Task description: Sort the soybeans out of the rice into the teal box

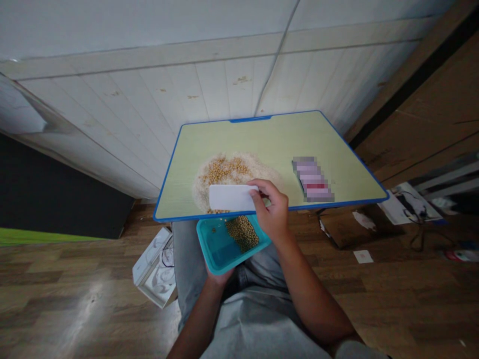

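Over the person's lap, covered in grey clothing [252,326], the left hand [220,277] sits beneath the near corner of a teal tub [215,252]. Its fingers are hidden by the plastic, so I cannot tell whether they grip or only support. The tub tilts a little, and a heap of yellowish beans [243,234] lies along its right side, with a stray one or two toward the left. Down by the left leg, an open white box [154,284] rests on the wood-patterned floor [75,299]; any print on it is too small to read.

Above the tub's far rim, the right hand [271,209] pinches the right end of a white card [232,198] between thumb and fingers. The card's visible face is plain white, and it reaches leftward over the near edge of a low table [202,137] with a pale green top and blue rim. A few beans show just below the card. Beyond it, more beans [219,172] lie scattered on a spread of pale, rice-like grains [258,162].

To the right on the tabletop is a flat pinkish object [314,180] with a red band, pixelated so that its markings cannot be read. Off at the far right, a bottle [464,256] on the floor has a reddish label, illegible here. Behind the table, a grey cable [277,55] runs down the white panelled wall [213,89].
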